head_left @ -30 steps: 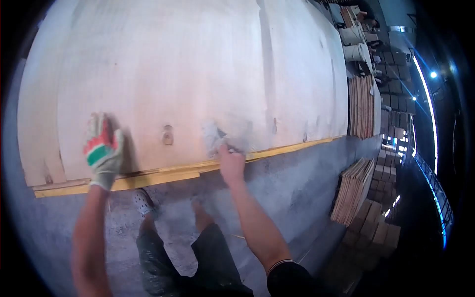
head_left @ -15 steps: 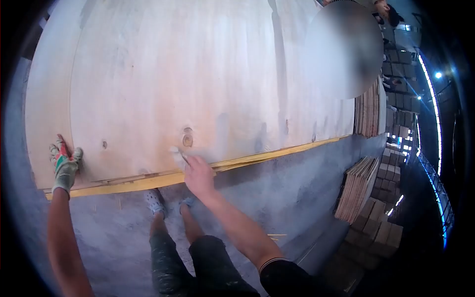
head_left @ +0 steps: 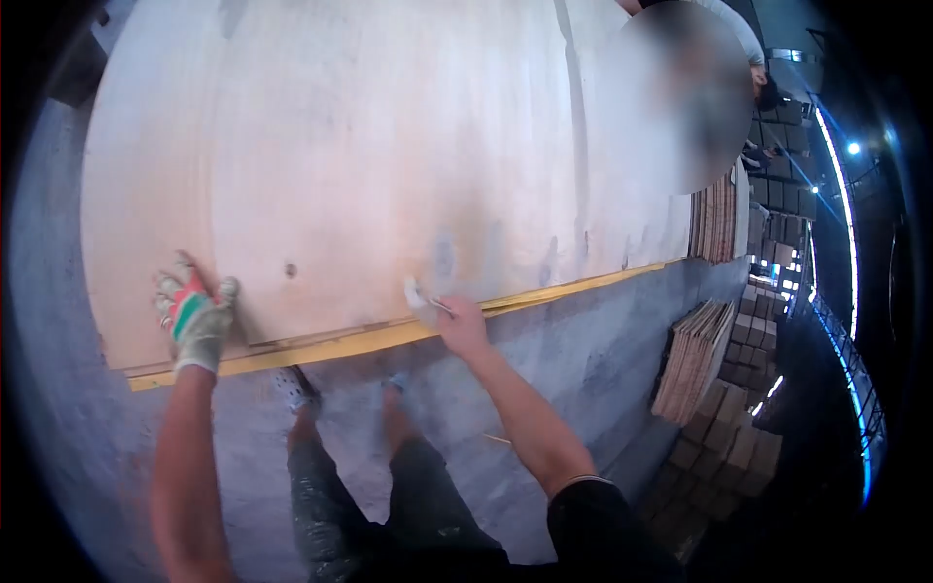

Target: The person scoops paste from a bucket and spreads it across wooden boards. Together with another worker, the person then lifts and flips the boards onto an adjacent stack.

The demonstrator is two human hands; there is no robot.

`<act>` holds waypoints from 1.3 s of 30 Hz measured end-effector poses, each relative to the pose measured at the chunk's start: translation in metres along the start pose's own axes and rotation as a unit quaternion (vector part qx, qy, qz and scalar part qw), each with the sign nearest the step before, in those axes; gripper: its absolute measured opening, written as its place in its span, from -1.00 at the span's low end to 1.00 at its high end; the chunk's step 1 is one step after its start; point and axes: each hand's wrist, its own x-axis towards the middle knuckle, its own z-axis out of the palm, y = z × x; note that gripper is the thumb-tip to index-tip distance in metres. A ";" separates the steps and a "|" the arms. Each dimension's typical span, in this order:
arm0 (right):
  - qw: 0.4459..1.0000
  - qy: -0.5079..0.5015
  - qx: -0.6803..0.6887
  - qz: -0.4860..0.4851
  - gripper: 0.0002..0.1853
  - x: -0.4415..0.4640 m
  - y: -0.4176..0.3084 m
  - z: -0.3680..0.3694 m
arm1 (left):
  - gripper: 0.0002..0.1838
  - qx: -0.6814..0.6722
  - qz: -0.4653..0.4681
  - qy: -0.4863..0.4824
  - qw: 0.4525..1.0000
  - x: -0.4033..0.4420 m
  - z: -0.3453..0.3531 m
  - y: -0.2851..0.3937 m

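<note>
A large pale wood sheet [head_left: 369, 146] with dark knots fills the upper view, with yellow layers [head_left: 360, 340] along its near edge. My left hand [head_left: 197, 309], in a white glove with red and green bands, lies on the sheet near its left end, fingers spread. My bare right hand [head_left: 461, 325] is closed around the handle of a pale-tipped tool [head_left: 420, 296], which looks like a brush or scraper, over the near edge. Wet-looking grey patches [head_left: 444, 255] mark the wood beyond it.
Another person [head_left: 743, 34] is at the far right end, partly behind a blurred patch. Stacks of thin boards [head_left: 695, 360] stand at the right, with brown blocks [head_left: 724, 437] beside them. My legs and shoes are on the grey floor [head_left: 573, 360] below the sheet's edge.
Over the last half second, my right hand and its tool moved right along the edge. The view shifted, and the sheet's left end now sits further right. A different sheet surface or knot pattern cannot be confirmed.
</note>
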 end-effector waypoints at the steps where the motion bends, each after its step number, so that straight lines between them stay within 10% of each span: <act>1: 0.998 -0.033 0.040 0.037 -0.77 -0.013 -0.018 -0.001 | 0.02 -0.001 0.000 0.013 1.000 0.005 0.000 -0.009; 3: 0.988 -0.067 0.101 0.092 -0.77 -0.026 -0.056 0.001 | -0.10 -0.021 0.200 0.077 0.977 0.025 -0.002 -0.035; 6: 0.971 -0.095 0.124 0.183 -0.74 0.020 -0.169 -0.035 | -0.21 -0.035 0.163 0.234 0.958 0.098 -0.024 -0.060; 11: 0.982 0.035 0.137 0.124 -0.75 0.170 -0.286 -0.040 | -0.27 -0.115 -0.202 0.224 0.946 0.236 -0.054 -0.063; 17: 0.849 0.058 0.497 0.167 -0.73 0.391 -0.333 0.088 | -0.25 -0.028 -0.231 0.218 0.948 0.259 -0.046 -0.058; 20: 0.965 0.092 0.132 0.206 -0.83 0.471 -0.346 0.131 | -0.23 -0.035 -0.242 0.183 0.952 0.257 -0.054 -0.064; 22: 0.990 0.136 0.018 -0.027 -0.75 0.484 -0.391 0.106 | -0.23 -0.034 -0.229 0.208 0.950 0.256 -0.055 -0.064; 28: 0.962 -0.094 -0.077 -0.244 -0.67 0.397 -0.349 0.094 | -0.23 -0.059 -0.190 0.237 0.951 0.256 -0.057 -0.065; 36: 0.979 -0.014 -0.082 -0.186 -0.69 0.062 -0.301 0.163 | -0.22 -0.099 -0.205 0.187 0.956 0.220 -0.055 -0.074; 39: 0.991 0.009 -0.092 -0.101 -0.71 -0.012 -0.264 0.172 | -0.07 -0.162 0.082 0.168 0.969 0.195 -0.045 -0.131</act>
